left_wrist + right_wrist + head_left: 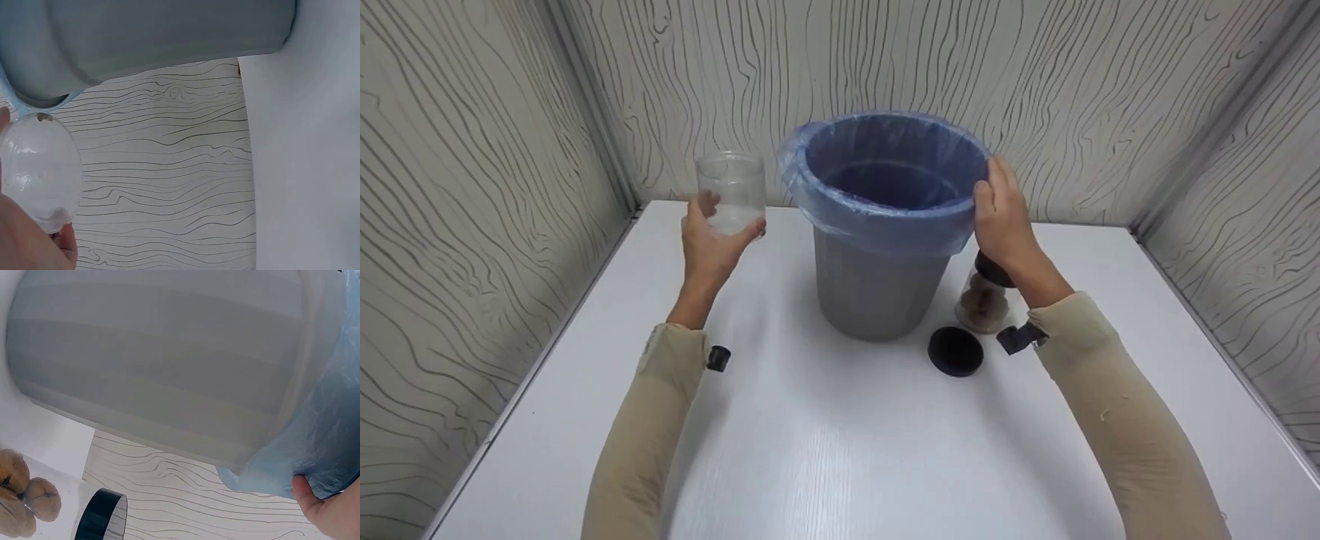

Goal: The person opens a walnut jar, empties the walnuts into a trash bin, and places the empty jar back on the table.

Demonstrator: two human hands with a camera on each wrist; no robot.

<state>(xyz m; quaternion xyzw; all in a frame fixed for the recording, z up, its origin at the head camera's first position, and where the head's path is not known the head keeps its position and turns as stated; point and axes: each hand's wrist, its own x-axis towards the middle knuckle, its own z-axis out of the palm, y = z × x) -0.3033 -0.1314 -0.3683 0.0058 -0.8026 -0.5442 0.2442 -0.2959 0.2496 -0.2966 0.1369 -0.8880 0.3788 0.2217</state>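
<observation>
My left hand (pixel 711 244) grips a clear plastic jar (pixel 731 184) near its base, thumb and fingers on opposite sides. The jar is raised left of the bin and has no lid on; the left wrist view shows its round bottom (pixel 42 169). A grey trash bin (pixel 877 285) stands upright on the table, its rim covered by a blue plastic liner (pixel 870 210). Against the right side of that rim rests my right hand (pixel 1005 217), fingers mostly straight. In the right wrist view its thumb (pixel 306 498) touches the liner from outside. The bin's bottom is dark inside.
Below my right hand stands a clear jar (pixel 982 304) of walnuts (pixel 42 498) with a black lid (pixel 101 517). A loose black lid (pixel 956 351) lies before it on the white table (pixel 840 450). Wood-patterned panels (pixel 720 67) enclose the back and sides.
</observation>
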